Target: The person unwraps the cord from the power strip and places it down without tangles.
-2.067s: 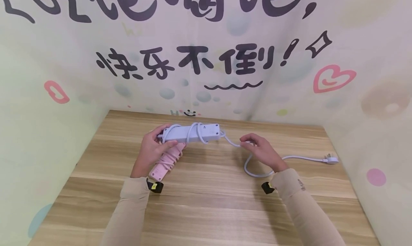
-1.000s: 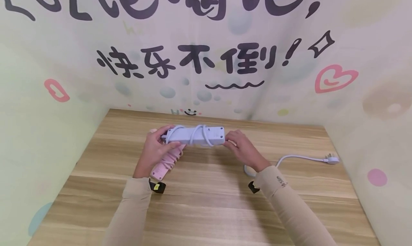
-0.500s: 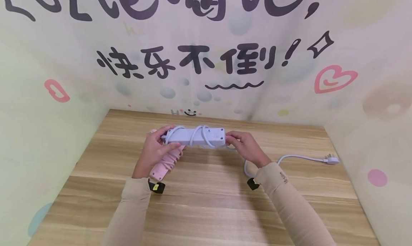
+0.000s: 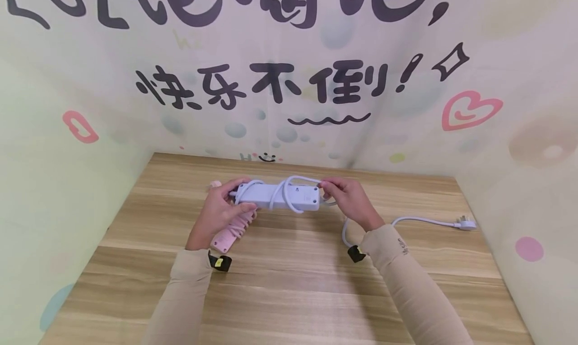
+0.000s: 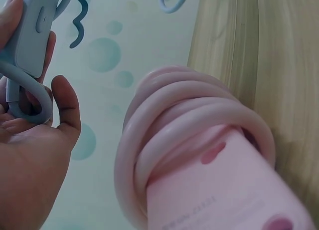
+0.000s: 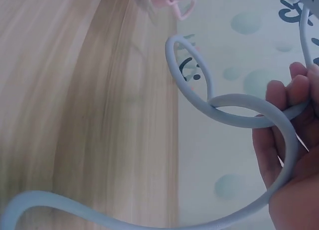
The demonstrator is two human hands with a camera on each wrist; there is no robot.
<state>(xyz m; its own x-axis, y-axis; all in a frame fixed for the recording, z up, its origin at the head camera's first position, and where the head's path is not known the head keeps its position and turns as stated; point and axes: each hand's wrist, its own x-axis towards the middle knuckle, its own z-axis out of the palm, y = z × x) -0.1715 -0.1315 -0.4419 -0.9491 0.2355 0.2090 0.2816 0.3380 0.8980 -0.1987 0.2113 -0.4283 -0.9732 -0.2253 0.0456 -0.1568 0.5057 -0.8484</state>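
One blue strip (image 4: pixel 262 195), held above the desk (image 4: pixel 289 295) by the left hand (image 4: pixel 217 212), fingers curled round its left end. Long axis runs roughly left to right, toward the right hand (image 4: pixel 352 199), which pinches the cord (image 4: pixel 307 178) just beside the far end. From those fingers the strip lies directly leftward; judged the relation that counts. Loose cord turns around it. Plug (image 4: pixel 465 223) well apart, rightward. Pink strip (image 4: pixel 223 240) below the left hand.

Wall (image 4: pixel 253 46) reads "快乐不倒!" (image 4: pixel 276 80); sleeve lettering (image 4: pixel 402 245) too small.
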